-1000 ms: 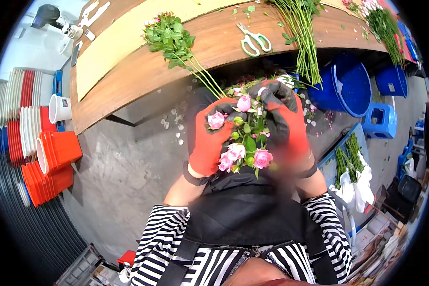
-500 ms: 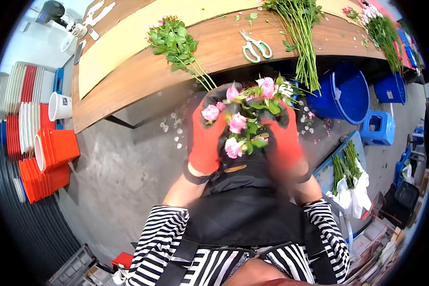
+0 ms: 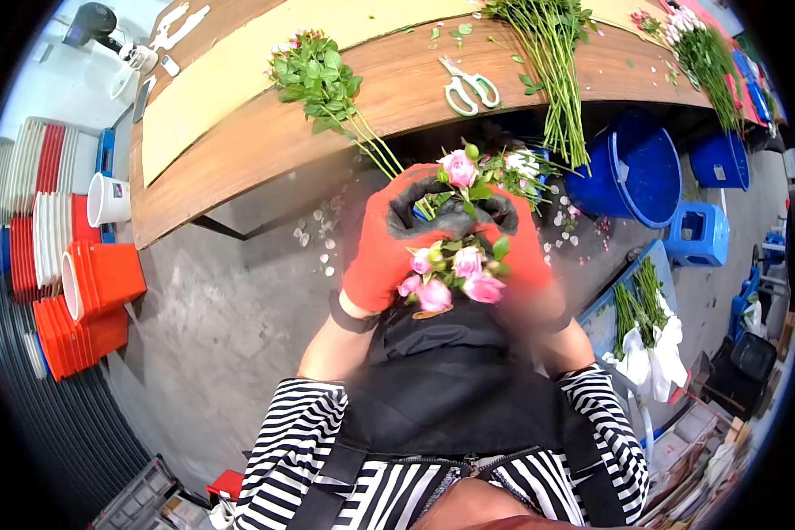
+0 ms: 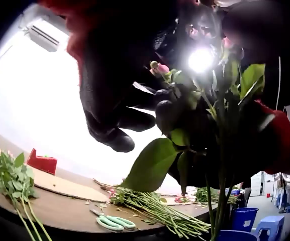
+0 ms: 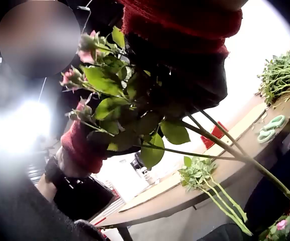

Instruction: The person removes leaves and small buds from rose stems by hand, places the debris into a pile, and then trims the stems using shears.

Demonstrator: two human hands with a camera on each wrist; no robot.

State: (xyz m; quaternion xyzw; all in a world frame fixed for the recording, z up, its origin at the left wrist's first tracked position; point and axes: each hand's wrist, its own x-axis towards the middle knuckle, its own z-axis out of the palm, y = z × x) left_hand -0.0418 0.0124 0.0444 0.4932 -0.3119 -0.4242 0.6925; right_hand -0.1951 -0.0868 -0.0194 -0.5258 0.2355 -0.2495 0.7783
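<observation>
Rose spray: pink blooms at both hands, above the black apron, short of the table's near edge
Right hand: gloved, fingers curled and clamped on the spray's stems, per the right wrist view
Left hand: gloved, fingers bent beside the spray; cannot tell whether they pinch it
Scissors: lying on the wooden table, handles toward the near edge
Leafy bunch: left of scissors, stems overhanging
Petals: scattered on grey floor
</observation>
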